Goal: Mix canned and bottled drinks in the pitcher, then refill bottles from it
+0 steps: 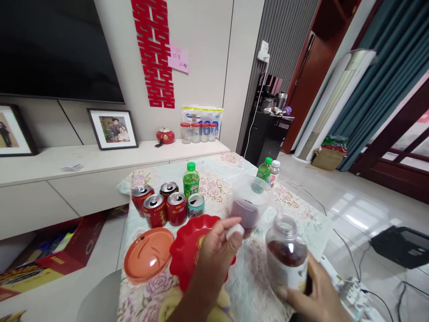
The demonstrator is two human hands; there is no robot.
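My left hand is closed on a small white cap, above the right side of a red scalloped plate. My right hand is wrapped round the lower part of an uncapped clear bottle with a pale label and dark reddish-brown liquid inside. The bottle stands nearly upright. Between and beyond my hands is a clear plastic tub with something dark in its lower part. To the left of the plate lies an orange lid or dish.
Several opened cans and a green-capped bottle stand behind the plate. Two more bottles are behind the tub. A yellowish cloth lies at the near edge. A power strip is at the right.
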